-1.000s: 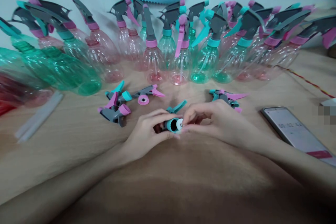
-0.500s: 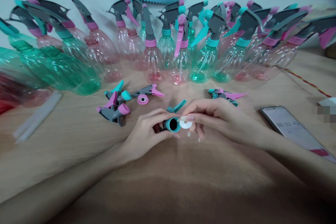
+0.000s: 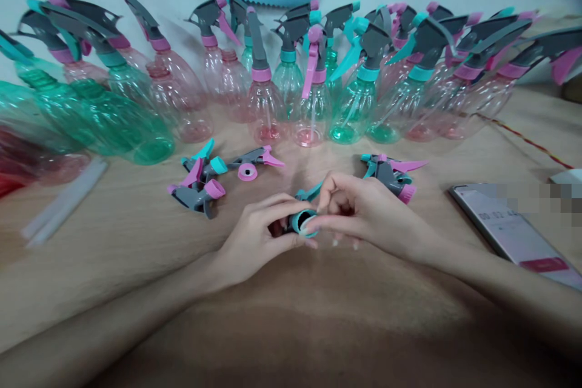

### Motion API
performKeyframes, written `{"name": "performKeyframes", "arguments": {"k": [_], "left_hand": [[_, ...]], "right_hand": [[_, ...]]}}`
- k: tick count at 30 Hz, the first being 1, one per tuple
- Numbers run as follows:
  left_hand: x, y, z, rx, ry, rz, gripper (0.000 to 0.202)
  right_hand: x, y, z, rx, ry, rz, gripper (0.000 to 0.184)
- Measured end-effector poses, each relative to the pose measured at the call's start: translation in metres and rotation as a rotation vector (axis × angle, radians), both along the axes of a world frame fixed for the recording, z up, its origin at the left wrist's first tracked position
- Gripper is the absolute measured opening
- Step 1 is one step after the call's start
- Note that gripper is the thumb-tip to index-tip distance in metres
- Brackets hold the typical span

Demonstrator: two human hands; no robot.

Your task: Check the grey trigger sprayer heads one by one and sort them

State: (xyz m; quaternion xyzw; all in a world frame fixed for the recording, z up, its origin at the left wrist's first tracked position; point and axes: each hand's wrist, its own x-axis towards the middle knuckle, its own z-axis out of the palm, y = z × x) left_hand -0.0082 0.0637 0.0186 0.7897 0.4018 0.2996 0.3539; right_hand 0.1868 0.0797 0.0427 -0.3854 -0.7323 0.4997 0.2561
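My left hand (image 3: 259, 233) is closed around a grey spray trigger head, its teal collar (image 3: 297, 218) facing right with the dark opening showing. The teal trigger lever (image 3: 310, 191) sticks up behind my fingers. My right hand (image 3: 359, 212) is closed, its thumb tip pressed into the mouth of the collar and its index finger bent above the rim. The flat white washer is largely hidden by the thumb there; how far inside the collar it sits I cannot tell.
Loose trigger heads lie left (image 3: 197, 191) and right (image 3: 391, 176) of my hands. Several pink and green spray bottles (image 3: 311, 118) stand along the back. Pale tubes (image 3: 66, 203) lie at left. A phone (image 3: 509, 230) lies at right, near a twisted red-yellow cord (image 3: 527, 139).
My right hand has moved left, carrying the white washer from beside the collar to its opening. The washer was plainly visible before and is now mostly covered. The left hand has barely shifted.
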Motion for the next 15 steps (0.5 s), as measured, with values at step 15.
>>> {"name": "performKeyframes", "arguments": {"k": [15], "left_hand": [[0.000, 0.002, -0.003, 0.029, -0.020, 0.018, 0.025]], "right_hand": [[0.010, -0.005, 0.022, 0.544, -0.161, 0.124, 0.020]]}}
